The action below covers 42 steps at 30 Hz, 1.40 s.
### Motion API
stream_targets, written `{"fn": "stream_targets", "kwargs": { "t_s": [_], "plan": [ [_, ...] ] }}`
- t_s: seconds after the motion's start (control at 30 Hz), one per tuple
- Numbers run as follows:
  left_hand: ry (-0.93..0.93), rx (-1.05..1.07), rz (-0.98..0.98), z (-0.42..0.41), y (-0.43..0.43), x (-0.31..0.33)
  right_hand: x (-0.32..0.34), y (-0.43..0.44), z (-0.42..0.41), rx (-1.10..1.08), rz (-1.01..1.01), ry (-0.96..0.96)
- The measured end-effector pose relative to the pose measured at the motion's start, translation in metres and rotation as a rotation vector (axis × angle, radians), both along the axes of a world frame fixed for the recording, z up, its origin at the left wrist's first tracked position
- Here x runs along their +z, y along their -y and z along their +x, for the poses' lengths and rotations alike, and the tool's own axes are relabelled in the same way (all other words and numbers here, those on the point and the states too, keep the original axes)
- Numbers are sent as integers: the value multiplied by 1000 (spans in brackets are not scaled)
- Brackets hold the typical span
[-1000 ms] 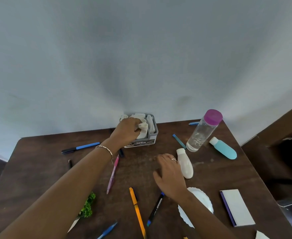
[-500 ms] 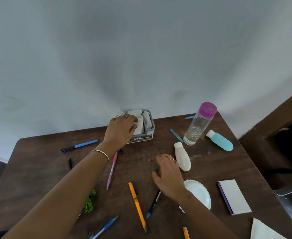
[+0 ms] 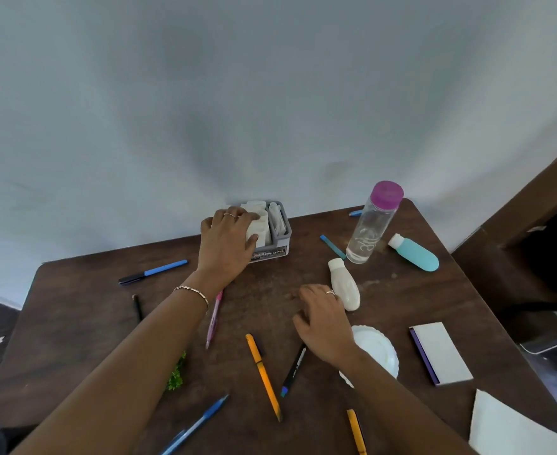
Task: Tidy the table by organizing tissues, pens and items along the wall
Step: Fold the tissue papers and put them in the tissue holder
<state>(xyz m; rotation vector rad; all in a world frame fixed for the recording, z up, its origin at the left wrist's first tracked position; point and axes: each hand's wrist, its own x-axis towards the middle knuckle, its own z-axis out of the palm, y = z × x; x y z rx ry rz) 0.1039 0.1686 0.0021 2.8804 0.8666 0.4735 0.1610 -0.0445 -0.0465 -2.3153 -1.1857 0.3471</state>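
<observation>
The left hand had closed over the tissues, tucking them into the grey holder, so that step looked nearly done; the right hand stayed slack and empty on the table.

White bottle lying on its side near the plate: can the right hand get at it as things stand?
Probably yes. The right hand rests open on the table right beside the white bottle, with nothing between them. The left hand grips the tissues, well clear.

one head-worn wide-angle view looks forward and down, near the table, facing the wall.
</observation>
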Motion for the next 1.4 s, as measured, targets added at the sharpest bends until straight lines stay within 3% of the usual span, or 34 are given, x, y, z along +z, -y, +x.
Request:
{"fn": "stream_targets", "kwargs": {
  "t_s": [0.17, 0.3, 0.57, 0.83, 1.0, 1.1, 1.4],
  "plan": [
    [136, 24, -119, -1, 56, 13, 8, 25, 2, -59, 60, -18],
    [236, -84, -410, -3, 113, 4, 17, 63, 5, -108, 49, 7],
    [141, -177, -808, 0, 241, -25, 20, 175, 31, -251, 14, 38],
    [-129, -317, -809, 35, 335, -42, 11, 300, 58, -446, -89, -39],
    [-297, -307, -782, 51, 367, -51, -3, 352, 62, -684, -180, -151],
    [-355, -291, -716, 49, 382, -58, -13, 369, 62, -682, -229, -246],
    [-403, -242, -575, 54, 398, -59, -30, 366, 58, -712, -83, -372]
  ]
}}
